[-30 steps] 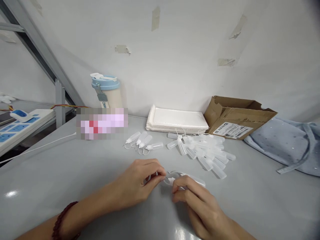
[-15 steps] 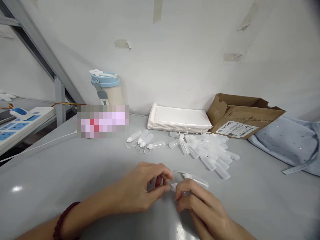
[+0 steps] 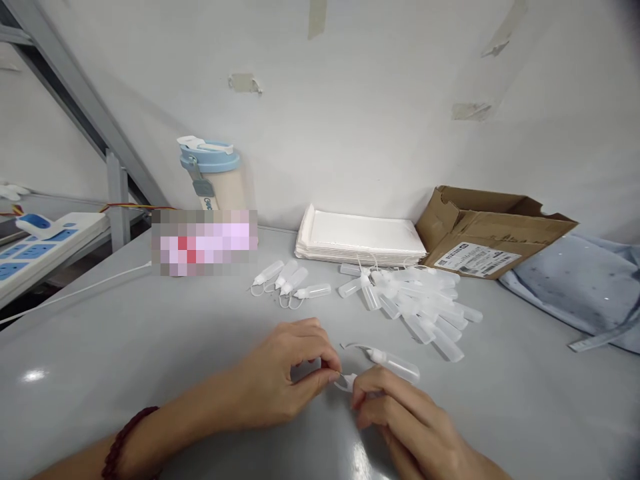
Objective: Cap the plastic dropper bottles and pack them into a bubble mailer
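My right hand (image 3: 400,407) is closed around a small clear bottle, whose white nozzle end (image 3: 349,380) sticks out past the fingertips; most of its body is hidden. Thumb and index finger of my left hand (image 3: 295,373) pinch the thin strap or tip at that nozzle. Just behind my right hand lies a loose bottle (image 3: 397,365) with its curved strap pointing left. Farther back on the right is a pile of clear bottles (image 3: 415,293). Several capped bottles with looped straps (image 3: 287,277) lie left of the pile.
A stack of white envelopes (image 3: 360,233) lies by the wall, beside an open cardboard box (image 3: 490,233). Blue cloth (image 3: 575,287) lies at right. A blue-lidded cup (image 3: 215,173) stands behind a blurred pink item (image 3: 210,243). A power strip (image 3: 50,247) is at far left.
My left fingers have drawn together in a tighter pinch at the nozzle. Both hands have otherwise barely moved, and the view has shifted slightly.
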Demonstrator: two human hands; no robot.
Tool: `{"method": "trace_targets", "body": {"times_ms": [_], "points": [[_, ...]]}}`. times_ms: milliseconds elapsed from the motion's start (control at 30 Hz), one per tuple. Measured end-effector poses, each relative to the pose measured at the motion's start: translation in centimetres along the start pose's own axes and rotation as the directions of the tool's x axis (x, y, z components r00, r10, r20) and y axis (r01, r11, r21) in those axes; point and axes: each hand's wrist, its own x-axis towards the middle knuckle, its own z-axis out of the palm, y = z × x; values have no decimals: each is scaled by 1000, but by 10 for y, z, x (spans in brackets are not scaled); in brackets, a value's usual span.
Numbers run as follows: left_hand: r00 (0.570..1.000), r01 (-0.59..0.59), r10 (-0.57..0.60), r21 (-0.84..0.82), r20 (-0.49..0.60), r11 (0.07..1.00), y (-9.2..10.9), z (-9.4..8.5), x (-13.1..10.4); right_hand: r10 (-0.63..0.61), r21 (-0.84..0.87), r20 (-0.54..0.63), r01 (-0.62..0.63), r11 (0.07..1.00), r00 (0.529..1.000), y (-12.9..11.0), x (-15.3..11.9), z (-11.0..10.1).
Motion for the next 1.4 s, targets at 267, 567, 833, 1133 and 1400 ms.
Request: {"method": "trace_targets", "body": {"times_ms": [267,567,833,1133,1400], "points": [[999,-29,28,24,46,999,-3,3,-1,24,-49,47,-22,999,999,2,-1,1],[971,189,-129,311,-201,931,-31,-18,3,264,-227,-364,-360,905,893,27,6,-5],[911,410,-339,606,-234,682,-33,-17,6,442,-316,-218,-491,812,870,33,2,-4],[891,453,-355,579,-282,678,-39,-7,9,457,-388,-131,-470,793,880,33,3,-6],[877,479,-332,570,-347,668,-43,1,13,429,-447,-104,-428,786,897,27,2,-4]]}}
